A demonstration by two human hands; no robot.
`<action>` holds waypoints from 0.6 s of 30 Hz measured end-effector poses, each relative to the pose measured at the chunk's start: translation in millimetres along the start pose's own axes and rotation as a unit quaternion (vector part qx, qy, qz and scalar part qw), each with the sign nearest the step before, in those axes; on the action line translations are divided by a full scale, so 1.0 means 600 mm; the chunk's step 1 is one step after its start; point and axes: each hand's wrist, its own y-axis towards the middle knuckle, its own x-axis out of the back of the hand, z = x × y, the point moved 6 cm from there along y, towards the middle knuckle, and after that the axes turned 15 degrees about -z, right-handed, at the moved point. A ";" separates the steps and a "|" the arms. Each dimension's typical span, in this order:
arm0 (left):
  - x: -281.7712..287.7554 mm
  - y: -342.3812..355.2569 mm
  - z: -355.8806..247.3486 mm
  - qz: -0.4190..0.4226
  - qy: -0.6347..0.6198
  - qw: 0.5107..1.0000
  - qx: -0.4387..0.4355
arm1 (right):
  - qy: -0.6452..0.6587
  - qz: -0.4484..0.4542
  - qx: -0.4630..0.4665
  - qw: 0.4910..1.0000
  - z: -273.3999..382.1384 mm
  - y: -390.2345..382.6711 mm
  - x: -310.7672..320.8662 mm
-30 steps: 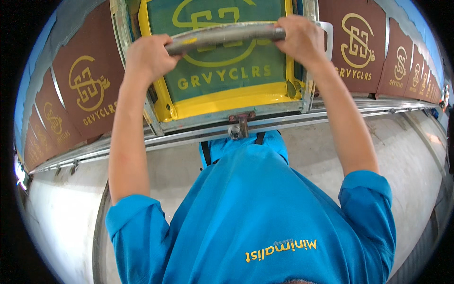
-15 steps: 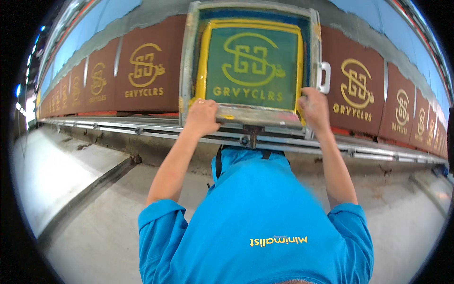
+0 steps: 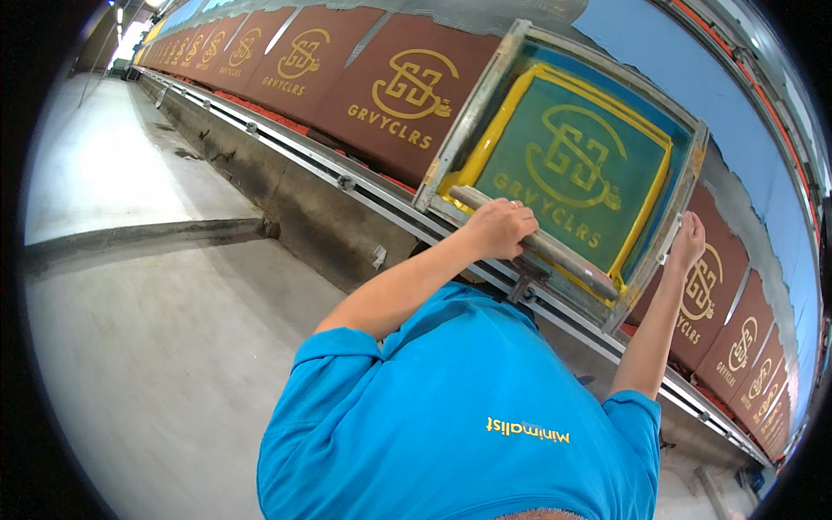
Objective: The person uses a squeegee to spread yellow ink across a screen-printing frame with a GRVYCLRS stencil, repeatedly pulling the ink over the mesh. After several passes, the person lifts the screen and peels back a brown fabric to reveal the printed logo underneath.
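A silk-screen frame [image 3: 473,111] with a green mesh [image 3: 559,113] lies tilted in view on the long print table. Yellow ink rings the mesh, and a lettered emblem shows through it. Along the frame's near edge rests a squeegee [image 3: 579,267], a long greyish bar. My left hand [image 3: 501,229] is closed over the middle of that squeegee. At the frame's right side, my right hand [image 3: 687,241] is closed around the white side handle [image 3: 663,258], which the fingers mostly hide.
Brown fabric panels [image 3: 334,93] with yellow emblems run in a row to both sides of the frame. A metal rail [image 3: 295,156] follows the table's near edge. Below lies a pale floor [image 3: 173,347] with a dark raised seam [image 3: 147,232].
My right hand has left the squeegee's right end and taken the frame's side handle. The left hand has shifted from the squeegee's left end toward its middle. The view has turned.
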 end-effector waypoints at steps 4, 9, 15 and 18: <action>0.066 0.047 0.188 0.041 0.062 0.996 -0.042 | -0.001 -0.025 0.019 0.999 0.092 -0.100 -0.136; -0.203 0.248 -0.106 0.153 0.063 0.986 0.002 | 0.015 -0.001 -0.011 1.000 -0.129 0.179 0.068; -0.219 0.321 -0.165 0.260 0.049 0.964 -0.016 | 0.045 -0.021 -0.075 0.996 -0.147 0.208 0.159; -0.232 0.339 -0.174 0.303 0.048 0.952 -0.004 | -0.032 -0.019 -0.050 0.998 -0.179 0.238 0.172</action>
